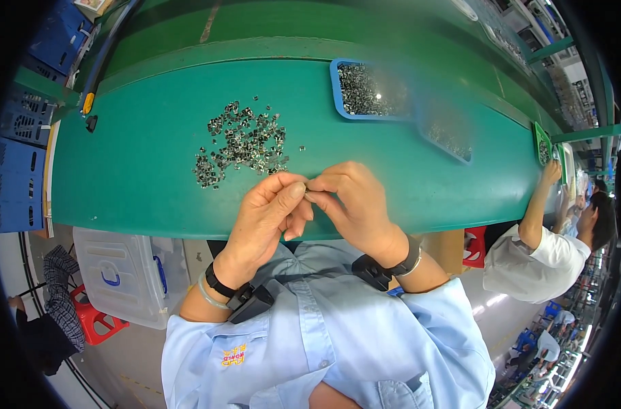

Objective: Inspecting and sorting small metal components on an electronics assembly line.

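My left hand (266, 215) and my right hand (357, 201) meet over the near side of the green table mat (154, 198). Both are closed, thumb against fingertips, and pinch one tiny dark part (307, 189) between them. Fingers cover most of that part, so its exact shape does not show. Just beyond my left hand lies a loose pile of small shiny metal parts (246, 143), silver and black, some scattered at its edges. A single metal part (302, 148) rests apart, to the right of the pile.
Farther right, a blue tray (337, 92) holds many similar parts; a second tray (453, 146) beside it is blurred. Blue crates (16, 184) stand at the far left. A lidded clear plastic box (119, 273) sits below the table's left edge. Another person (539, 255) works at the right.
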The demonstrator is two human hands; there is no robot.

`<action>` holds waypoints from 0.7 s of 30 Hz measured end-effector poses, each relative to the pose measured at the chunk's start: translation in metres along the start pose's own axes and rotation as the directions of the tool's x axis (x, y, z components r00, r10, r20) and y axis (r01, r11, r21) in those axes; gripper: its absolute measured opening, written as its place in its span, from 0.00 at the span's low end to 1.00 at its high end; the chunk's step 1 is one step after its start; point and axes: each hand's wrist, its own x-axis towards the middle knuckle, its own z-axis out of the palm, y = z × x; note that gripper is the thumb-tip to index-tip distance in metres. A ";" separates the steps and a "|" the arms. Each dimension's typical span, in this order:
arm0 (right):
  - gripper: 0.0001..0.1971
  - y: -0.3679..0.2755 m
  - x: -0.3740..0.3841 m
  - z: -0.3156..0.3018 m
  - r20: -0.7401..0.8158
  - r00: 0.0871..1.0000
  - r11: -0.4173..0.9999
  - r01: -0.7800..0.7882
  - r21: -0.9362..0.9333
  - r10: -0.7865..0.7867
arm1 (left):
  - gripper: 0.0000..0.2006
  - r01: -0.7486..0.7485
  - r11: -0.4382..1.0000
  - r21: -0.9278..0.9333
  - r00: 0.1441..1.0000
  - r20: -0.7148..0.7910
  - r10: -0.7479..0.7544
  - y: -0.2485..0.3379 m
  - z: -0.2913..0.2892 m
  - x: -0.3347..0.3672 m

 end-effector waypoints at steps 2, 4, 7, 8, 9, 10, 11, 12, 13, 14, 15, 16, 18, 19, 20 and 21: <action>0.11 -0.001 -0.002 0.000 -0.007 1.000 0.999 0.027 -0.025 -0.027 | 0.09 0.006 1.000 -0.007 1.000 0.002 -0.006 0.000 -0.001 0.000; 0.11 -0.002 -0.003 0.000 -0.011 0.999 0.999 0.039 -0.038 -0.039 | 0.09 0.017 1.000 -0.023 1.000 0.006 -0.016 -0.001 -0.002 0.000; 0.11 -0.002 -0.005 0.002 -0.008 1.000 1.000 0.026 -0.014 -0.026 | 0.08 0.010 1.000 -0.017 1.000 -0.015 -0.010 -0.002 -0.003 -0.001; 0.11 -0.002 -0.005 0.002 -0.009 1.000 1.000 0.026 -0.014 -0.026 | 0.08 0.006 1.000 -0.014 1.000 -0.025 -0.007 -0.003 -0.003 -0.001; 0.10 -0.002 -0.006 0.002 -0.008 1.000 1.000 0.020 -0.006 -0.020 | 0.08 0.007 1.000 -0.014 1.000 -0.024 -0.008 -0.003 -0.003 0.000; 0.10 -0.003 -0.006 0.002 -0.007 1.000 1.000 0.014 0.001 -0.014 | 0.07 0.005 1.000 -0.026 1.000 -0.018 -0.006 -0.004 -0.004 0.001; 0.10 -0.003 -0.007 0.002 -0.005 1.000 1.000 0.008 0.010 -0.008 | 0.07 0.003 0.999 -0.038 1.000 -0.013 -0.003 -0.006 -0.004 0.001; 0.10 -0.003 -0.007 0.002 -0.005 1.000 1.000 0.008 0.011 -0.008 | 0.07 0.000 0.999 -0.050 1.000 -0.008 -0.001 -0.007 -0.005 0.001; 0.10 -0.004 -0.008 0.003 -0.010 1.000 0.999 -0.002 0.040 0.002 | 0.07 0.000 0.999 -0.050 1.000 -0.009 -0.001 -0.008 -0.006 0.002; 0.10 -0.004 -0.008 0.003 -0.014 1.000 0.998 -0.011 0.070 0.012 | 0.07 -0.002 0.995 -0.098 0.999 0.035 0.005 -0.009 -0.008 0.002; 0.10 -0.004 -0.008 0.004 -0.019 1.000 0.995 -0.021 0.099 0.023 | 0.07 -0.002 0.989 -0.146 0.997 0.078 0.013 -0.011 -0.009 0.003; 0.10 -0.005 -0.009 0.005 -0.018 1.000 0.995 -0.021 0.100 0.023 | 0.07 0.001 0.981 -0.194 0.992 0.122 0.023 -0.012 -0.010 0.004; 0.10 -0.005 -0.011 0.006 -0.043 0.999 0.992 -0.015 0.127 0.021 | 0.07 0.003 0.976 -0.216 0.990 0.137 0.027 -0.016 -0.012 0.005; 0.10 -0.005 -0.011 0.007 -0.055 0.998 0.990 -0.012 0.141 0.020 | 0.07 0.005 0.971 -0.239 0.988 0.152 0.032 -0.018 -0.013 0.005; 0.10 -0.005 -0.011 0.007 -0.055 0.998 0.990 -0.011 0.142 0.019 | 0.07 0.008 0.965 -0.262 0.985 0.167 0.037 -0.018 -0.013 0.005; 0.10 -0.003 -0.011 0.007 -0.041 0.999 0.992 -0.017 0.122 0.022 | 0.07 0.008 0.965 -0.262 0.985 0.167 0.037 -0.018 -0.013 0.005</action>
